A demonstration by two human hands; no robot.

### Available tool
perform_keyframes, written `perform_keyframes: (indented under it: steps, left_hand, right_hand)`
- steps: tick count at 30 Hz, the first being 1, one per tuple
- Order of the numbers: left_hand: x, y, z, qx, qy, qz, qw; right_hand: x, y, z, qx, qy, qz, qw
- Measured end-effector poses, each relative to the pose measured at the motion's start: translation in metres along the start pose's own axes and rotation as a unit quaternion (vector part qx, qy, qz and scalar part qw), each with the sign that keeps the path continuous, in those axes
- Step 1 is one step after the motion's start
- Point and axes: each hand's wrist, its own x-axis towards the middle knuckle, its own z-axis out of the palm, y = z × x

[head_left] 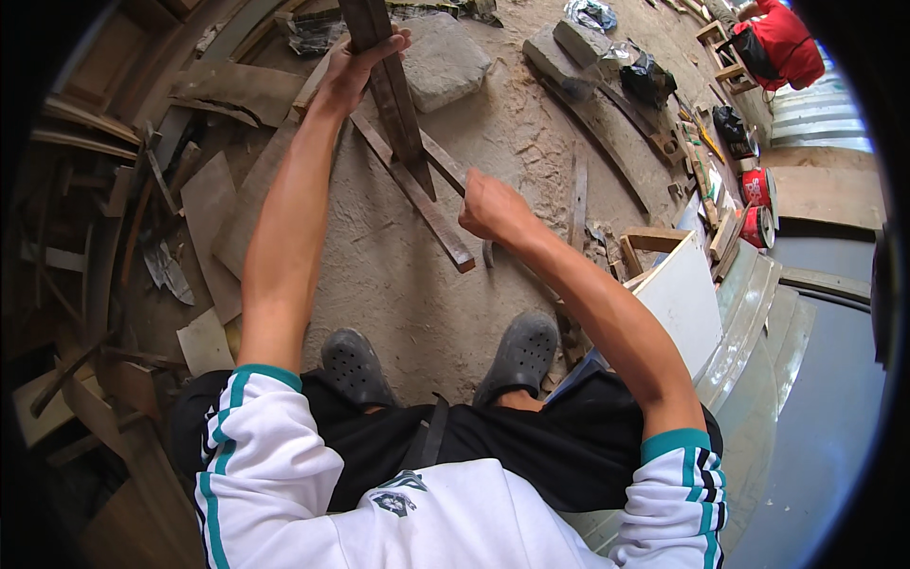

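My left hand (360, 68) is wrapped round a dark brown wooden beam (393, 109), which stands up from the floor and tapers toward its lower end. My right hand (495, 206) is closed at the near end of a narrow wooden strip (442, 163) that runs back behind the beam. Its fingers are turned away, so the grip itself is partly hidden. Between the two hands, a longer wooden batten (417, 199) slants across the floor under the beam. A small curved grey piece (488, 254) shows just below my right fist; its kind is unclear.
A concrete block (441, 62) lies beyond the beam, with more blocks (569, 52) farther right. Scrap boards (213, 204) crowd the left. On the right are a white panel (681, 303), red cans (757, 188) and loose strips. A person in red (782, 47) is at the far right.
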Motion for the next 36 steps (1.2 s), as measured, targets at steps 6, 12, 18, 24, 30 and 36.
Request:
perform_keyframes:
  steps: [6,12,18,24,30,36]
  left_hand:
    - [-0.002,-0.003,0.002,-0.069,0.003,0.01,0.998]
    - [0.007,-0.016,-0.012,-0.071,-0.024,-0.002,0.997]
    - [0.001,-0.008,0.005,-0.082,-0.025,-0.026,0.996]
    - [-0.003,-0.006,-0.006,-0.087,-0.023,-0.028,0.996]
    - [-0.007,-0.009,-0.009,-0.09,-0.021,-0.033,0.995]
    - [-0.006,-0.007,-0.009,-0.097,-0.014,-0.036,0.995]
  right_hand:
    - [-0.005,-0.007,-0.001,0.015,0.007,-0.001,1.0]
    - [-0.003,-0.016,-0.003,0.009,-0.012,0.02,1.0]
    - [0.004,0.009,0.005,0.006,-0.005,-0.029,1.0]
    - [0.005,0.0,0.005,0.005,-0.014,-0.032,0.999]
    - [0.008,-0.004,0.005,-0.029,-0.036,-0.023,0.999]
    - [0.03,-0.008,0.007,-0.07,-0.011,-0.041,0.997]
